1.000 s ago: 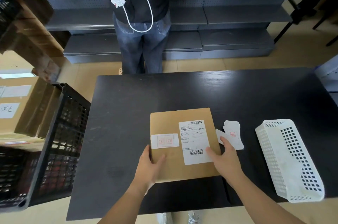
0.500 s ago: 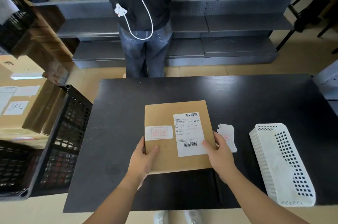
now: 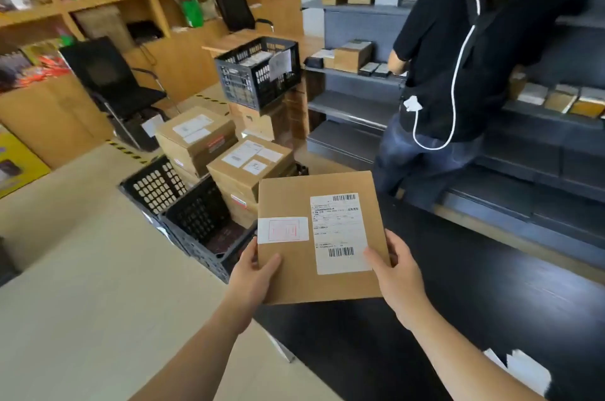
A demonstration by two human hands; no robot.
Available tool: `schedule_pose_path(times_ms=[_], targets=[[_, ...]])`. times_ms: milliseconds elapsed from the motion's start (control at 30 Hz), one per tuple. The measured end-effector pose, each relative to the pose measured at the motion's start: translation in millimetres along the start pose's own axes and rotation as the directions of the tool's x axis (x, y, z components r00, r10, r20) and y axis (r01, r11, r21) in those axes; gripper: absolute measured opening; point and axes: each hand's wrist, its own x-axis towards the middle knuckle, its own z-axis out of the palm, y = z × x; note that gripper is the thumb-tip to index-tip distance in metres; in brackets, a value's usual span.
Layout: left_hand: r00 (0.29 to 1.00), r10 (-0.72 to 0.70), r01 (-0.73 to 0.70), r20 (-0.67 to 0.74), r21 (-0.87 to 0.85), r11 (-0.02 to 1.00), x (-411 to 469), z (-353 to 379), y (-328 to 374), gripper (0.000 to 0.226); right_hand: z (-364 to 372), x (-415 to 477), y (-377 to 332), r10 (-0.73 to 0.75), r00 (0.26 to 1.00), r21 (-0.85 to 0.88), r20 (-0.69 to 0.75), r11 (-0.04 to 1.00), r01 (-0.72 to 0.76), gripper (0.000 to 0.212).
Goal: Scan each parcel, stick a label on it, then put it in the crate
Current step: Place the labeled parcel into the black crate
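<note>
Parcel [image 3: 322, 237] held up off the table [image 3: 474, 286], left hand [image 3: 253, 273] and right hand [image 3: 397, 273] each clamping a near corner, thumbs on top; crate [image 3: 193, 220] sits open just past the left hand.

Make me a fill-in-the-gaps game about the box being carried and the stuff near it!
1. The left hand and right hand grip a parcel bearing ____ white labels.
2. The small label is printed in ____ ink.
3. The nearest crate on the floor is coloured ____.

Missing words: two, red, black.
</note>
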Motion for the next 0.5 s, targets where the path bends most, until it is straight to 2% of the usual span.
schedule_pose_path(times_ms=[233,500], targets=[[0.993,0.045,-0.057,-0.11,-0.116,0.992,23.9,-124.7,10.1,0.051,127.1,9.5,-57.2,-0.116,0.982,0.019,0.15,0.993,0.115,0.056],[0.99,0.073,-0.09,-0.118,-0.148,0.985,85.2,-252.5,23.9,0.053,260.9,24.8,-90.8,-0.15,0.974,0.014,0.172,0.989,0.149,0.062]])
